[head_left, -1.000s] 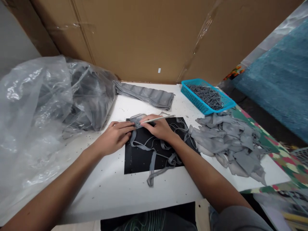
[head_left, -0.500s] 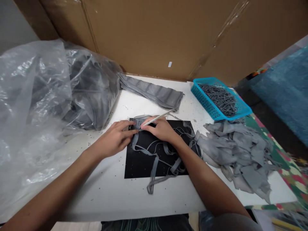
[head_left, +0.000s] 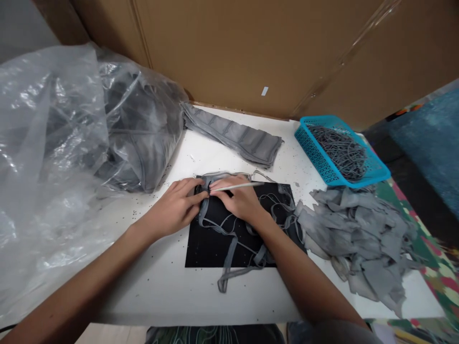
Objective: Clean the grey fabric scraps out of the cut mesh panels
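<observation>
Brown cardboard [head_left: 215,52] behind white counter [head_left: 161,291]. Gray fabric [head_left: 207,183] mid-counter, at far-left corner of black mat [head_left: 199,251]. Left hand [head_left: 179,203] half-open, fingertips on it; pinching or not, can't tell. Right hand [head_left: 244,199] pinches pale stick [head_left: 246,185], flatter than half a second ago; fingertips remain on fabric, so work there looks unfinished. Blue basket [head_left: 317,160] near back-right corner.

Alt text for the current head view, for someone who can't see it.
A person's left hand touches gray strappy fabric over a black mat; the right hand holds a thin pale tool. Plastic bag at left; blue basket and gray scraps at right.
</observation>
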The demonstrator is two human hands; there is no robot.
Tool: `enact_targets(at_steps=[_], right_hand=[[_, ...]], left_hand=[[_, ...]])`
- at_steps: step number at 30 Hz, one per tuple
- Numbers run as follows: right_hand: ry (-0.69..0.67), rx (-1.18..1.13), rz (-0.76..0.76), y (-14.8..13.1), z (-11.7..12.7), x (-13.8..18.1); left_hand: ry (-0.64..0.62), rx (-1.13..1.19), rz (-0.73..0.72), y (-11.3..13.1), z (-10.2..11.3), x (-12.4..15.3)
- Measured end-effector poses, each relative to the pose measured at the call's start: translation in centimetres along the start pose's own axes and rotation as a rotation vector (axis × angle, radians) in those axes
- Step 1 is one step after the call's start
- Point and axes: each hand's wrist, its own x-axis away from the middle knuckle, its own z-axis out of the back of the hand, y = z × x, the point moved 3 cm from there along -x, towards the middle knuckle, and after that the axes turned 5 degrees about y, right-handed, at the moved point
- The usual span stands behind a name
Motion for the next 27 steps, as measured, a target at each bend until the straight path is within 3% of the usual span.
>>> enact_targets(at_steps=[5,10,14,20,27], right_hand=[[0.041,0.275,0.086,-0.5,-0.4,0.3],[0.144,-0.009,-0.053,0.3,0.2,-0.1],[0.101,-0.196,-0.165,0.8,0.6,-0.2],[-0.016,-0.201,-0.155,0.6,0.8,-0.5],[-0.063,-0.196,-0.197,0.6,0.7,-0.6]], left_hand=[[0.011,-0.006,0.008,0.1,-0.1,-0.2],[0.015,0.026,0.015,-0.4,-0.1,-0.1],[0.031,0.049,-0.013,-0.8,0.0,0.1],[0.057,0.067,-0.026,-1.1,0.0,0.2],[0.038,0.070,-0.012,-1.0,0.0,0.1]])
